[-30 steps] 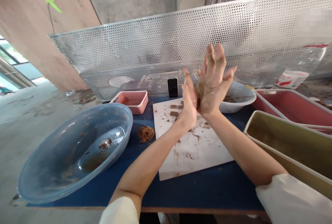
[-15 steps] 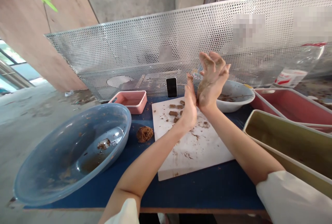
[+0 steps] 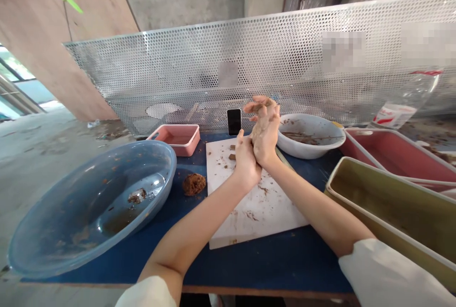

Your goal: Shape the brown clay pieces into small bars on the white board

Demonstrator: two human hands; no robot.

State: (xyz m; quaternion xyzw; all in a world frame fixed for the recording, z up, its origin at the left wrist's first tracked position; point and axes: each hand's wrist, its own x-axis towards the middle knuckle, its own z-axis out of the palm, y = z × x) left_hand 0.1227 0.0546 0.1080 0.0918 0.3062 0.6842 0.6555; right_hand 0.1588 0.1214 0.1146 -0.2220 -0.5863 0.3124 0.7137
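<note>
My left hand and my right hand are pressed palm to palm above the white board. Muddy smears cover the right hand, whose fingers bend over toward the left. Anything lying between the palms is hidden. Behind the left hand, small brown clay pieces lie on the board, partly covered by it. A rough brown lump of clay rests on the blue table, left of the board.
On the left stands a big blue basin with murky water. A small pink tray and a phone are at the back. To the right are a white bowl, a red bin, an olive bin and a plastic bottle.
The right hand has slid down and left against the left palm, and its raised fingers now bend over. Both hands sit slightly further left in view, covering more of the clay pieces.
</note>
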